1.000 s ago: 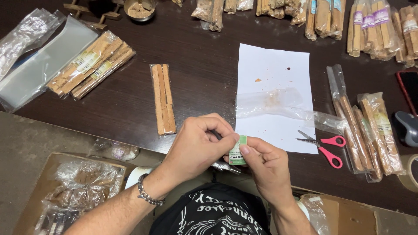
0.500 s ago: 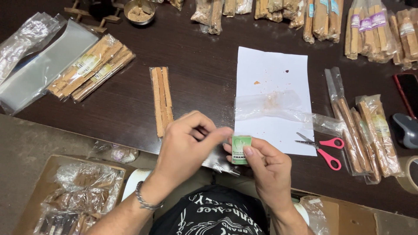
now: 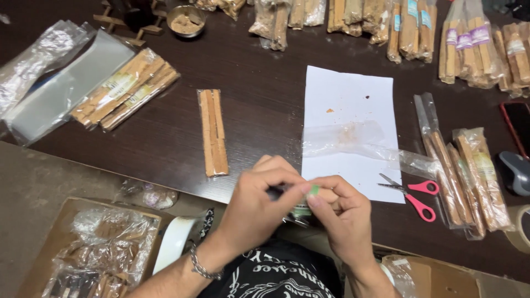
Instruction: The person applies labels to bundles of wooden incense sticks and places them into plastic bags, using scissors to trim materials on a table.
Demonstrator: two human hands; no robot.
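Green-and-white small paper label (image 3: 312,191) getting pinched between both hands, left hand (image 3: 259,201) and right hand (image 3: 342,218) fingers closing tight on it, just over dark wooden table (image 3: 259,99) edge.

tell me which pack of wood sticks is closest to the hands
The single clear pack of wood sticks lying alone just left of the white paper, right above the left hand. The other packs lie farther off, along the table's edges.

One white paper sheet (image 3: 349,105) lies on the dark table (image 3: 259,94). Right of the sheet lies one pair of pink-handled scissors (image 3: 413,193); left of it, one clear packet of three wooden sticks (image 3: 213,132). Above-left of the sheet stands one small metal bowl (image 3: 186,21). Two hands work below the sheet: left hand (image 3: 259,201), right hand (image 3: 342,215).
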